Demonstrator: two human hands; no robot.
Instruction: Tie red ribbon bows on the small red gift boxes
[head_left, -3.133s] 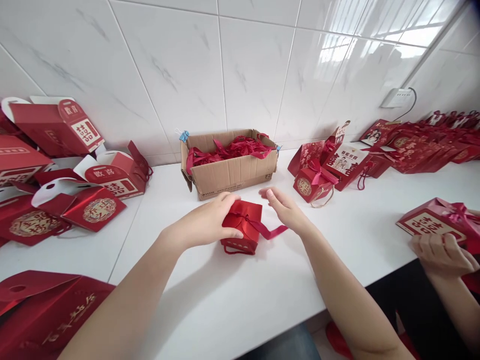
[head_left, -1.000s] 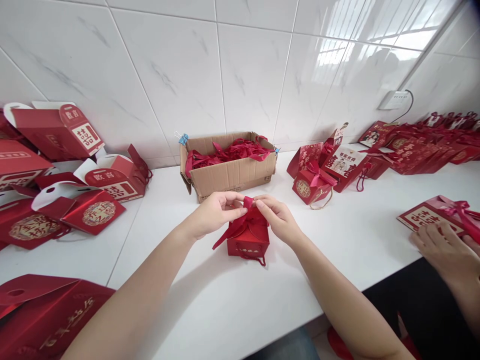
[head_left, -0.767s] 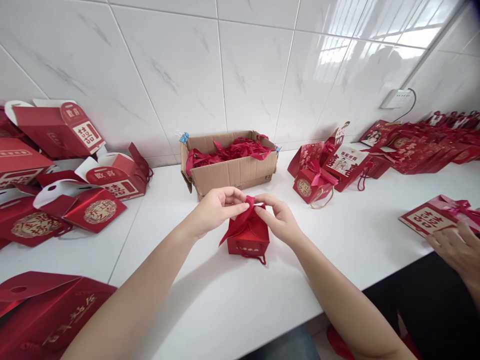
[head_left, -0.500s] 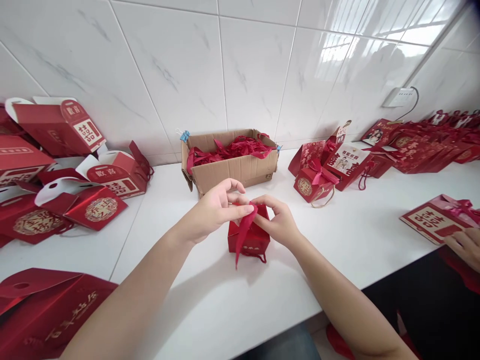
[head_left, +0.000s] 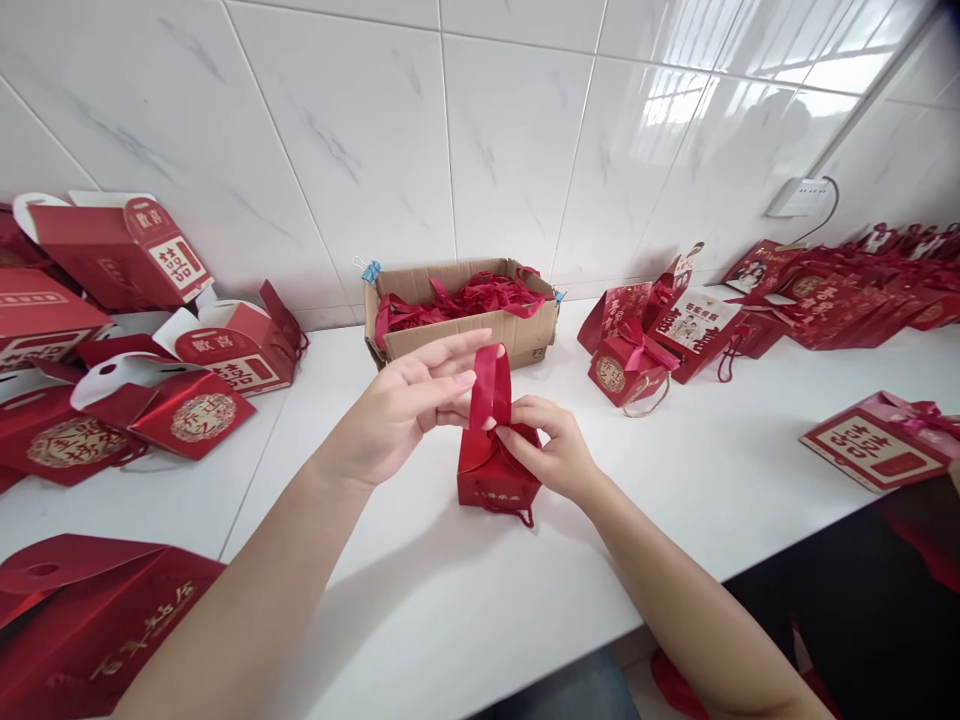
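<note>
A small red gift box stands on the white table in front of me, a dark red cord handle hanging at its near side. Above its top, a red ribbon curves up into a loop. My left hand holds that loop, its thumb and fingers closed on the ribbon. At the top of the box, my right hand pinches the ribbon near its base with thumb and forefinger. The exact spot where the ribbon meets the box is partly covered by my fingers.
Behind the box sits a cardboard carton heaped with red ribbons. Red gift boxes crowd the left side. To the right stand ribboned boxes, and another box lies near a person in dark clothing.
My left hand has risen and moved slightly left, lifting the ribbon from a hanging tail into an upright loop. My right hand stays at the box top. The other person's hand has largely left view.
</note>
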